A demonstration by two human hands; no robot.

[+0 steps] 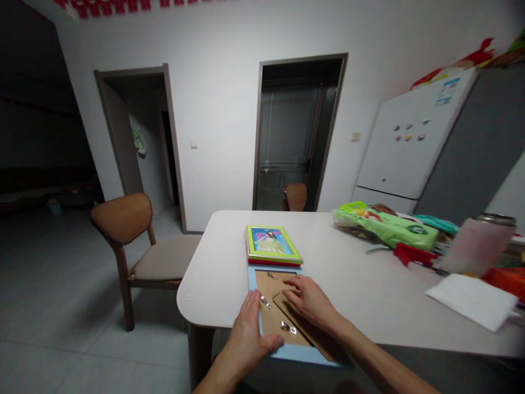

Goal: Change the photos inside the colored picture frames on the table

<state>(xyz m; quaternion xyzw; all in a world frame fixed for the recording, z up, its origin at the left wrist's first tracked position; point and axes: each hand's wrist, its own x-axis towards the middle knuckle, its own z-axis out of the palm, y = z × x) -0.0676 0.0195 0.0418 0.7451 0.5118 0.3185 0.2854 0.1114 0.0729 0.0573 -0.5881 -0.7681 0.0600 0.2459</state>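
I've got both bare forearms angled inward from the bottom. My left hand (248, 328) sits back-up, fingers together pointing forward, thumb spread right. My right hand (314, 303), apart from it, points leftward with fingers bent; I can't tell whether they grip.

Locate white table (223, 262) with rounded corners on pale tiled floor (77, 323). Find padded wooden chair (164, 260) beside left edge, second chair (296, 196) beyond far edge. Farther back, note white wall (217, 93) with grey-framed open doorway (151, 131) and glazed door (289, 126), plus refrigerator (406, 142) past right end of far edge. Observe bright wall centre, shadowed floor beneath padded wooden chair.
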